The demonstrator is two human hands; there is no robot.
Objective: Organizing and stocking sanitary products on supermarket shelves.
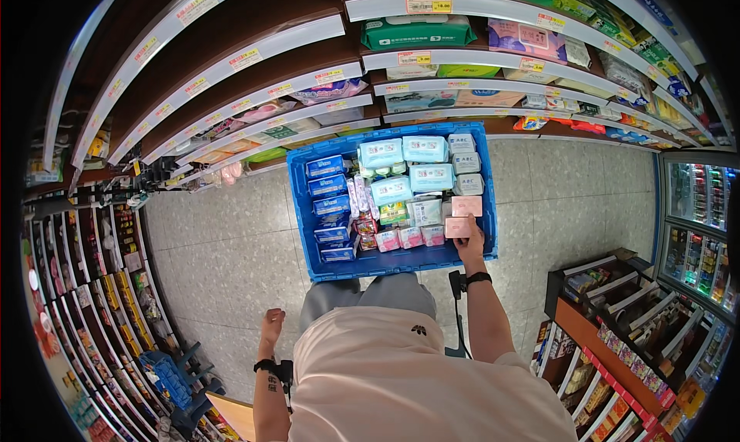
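A blue plastic crate (493,211) sits on the floor in front of my legs, filled with rows of small packs. My right hand (469,245) reaches into its near right corner, fingers closed on a pink pack (457,227). Just beyond it lies another pink pack (466,205). Grey-white packs (465,163) are stacked behind those two. Light blue packs (431,177) fill the far middle, and dark blue packs (331,205) line the left side. Small pink-and-white packs (410,237) stand along the near side. My left hand (272,324) hangs beside my left leg, its fingers curled in with nothing visible in them.
Store shelves (416,60) with packaged goods rise past the crate's far side, some partly bare. More shelving (100,303) runs along the left. A blue stool-like plastic item (166,376) is at lower left. A display rack (609,334) and glass-door coolers (697,234) stand at right.
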